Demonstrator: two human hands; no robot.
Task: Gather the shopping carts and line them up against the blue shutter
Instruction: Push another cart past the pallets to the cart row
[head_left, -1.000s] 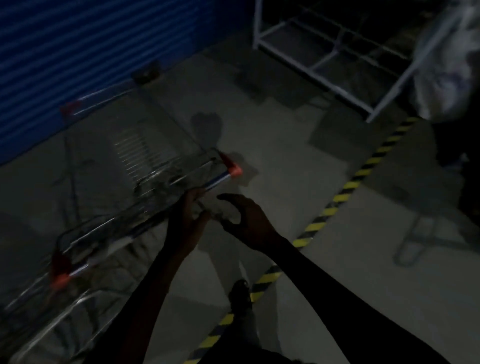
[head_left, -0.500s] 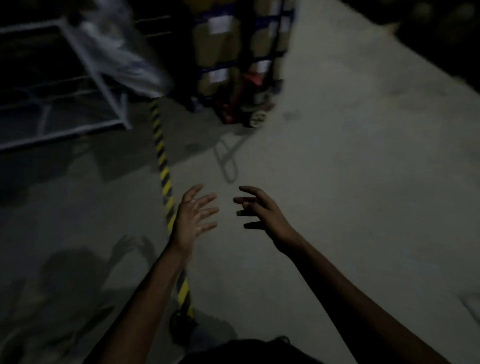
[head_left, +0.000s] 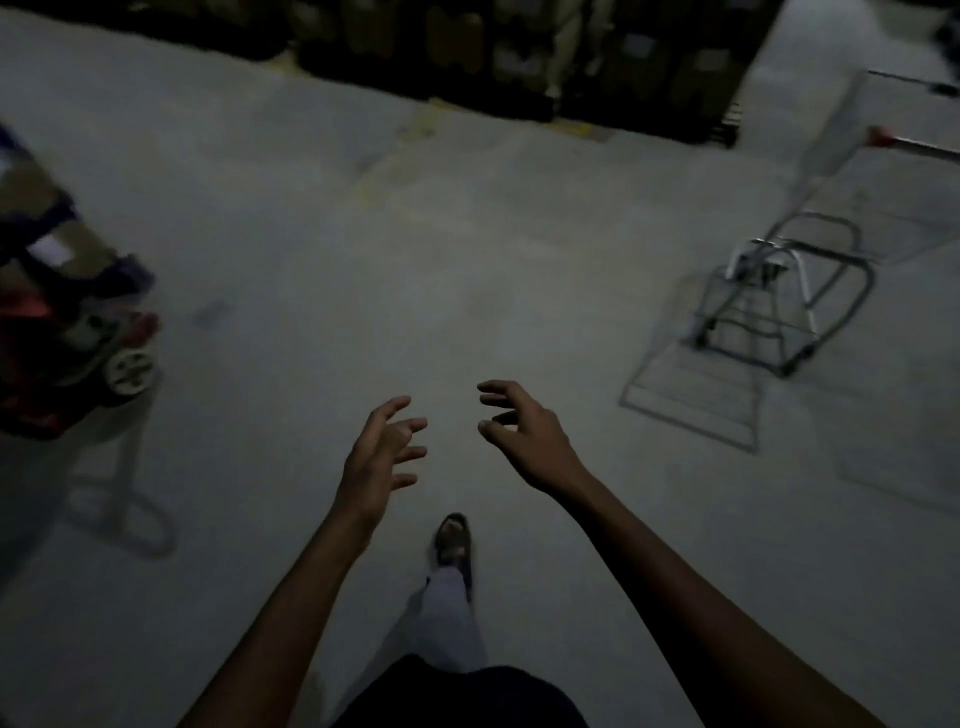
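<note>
step: headed for next shopping cart (head_left: 800, 275) | cart sat at 2 o'clock, well apart | left hand (head_left: 382, 457) + right hand (head_left: 524, 441): fingers (head_left: 413, 425) spread, loosely curled, held nothing | next: likely needed right turn, handle grab | shutter unseen

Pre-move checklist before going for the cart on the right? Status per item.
1. Left hand free: ok, open, empty.
2. Right hand free: ok, open, empty.
3. Shopping cart within reach: not ok, it stands ahead to the right, apart from both hands.
4. Floor towards the cart: ok, bare concrete.
5. Pallet jack out of the way: ok, far left.
6. Line to the blue shutter: cannot tell, shutter out of frame.
</note>
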